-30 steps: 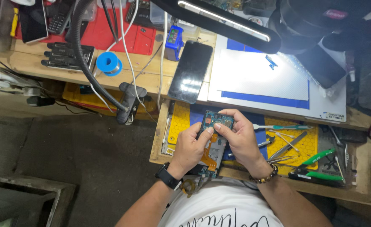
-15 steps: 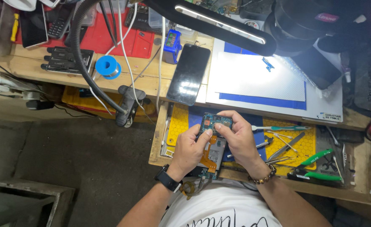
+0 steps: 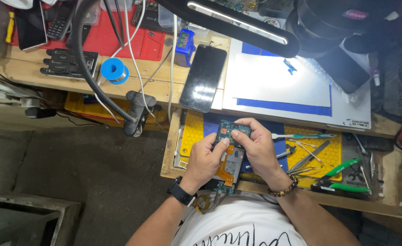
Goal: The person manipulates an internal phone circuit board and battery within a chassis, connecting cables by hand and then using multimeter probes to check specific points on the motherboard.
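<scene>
Left hand [image 3: 204,160] and right hand [image 3: 259,148] both curled, gripping opened phone [image 3: 230,150] over yellow mat [image 3: 194,130].

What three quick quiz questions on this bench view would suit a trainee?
1. True or false: both hands hold the opened phone.
2. Which wrist wears the black watch? A left, B right.
3. What lies on the bench beyond the hands, screen up?

Key:
1. True: left hand and right hand grip it over the yellow mat.
2. A.
3. A dark phone.
</scene>
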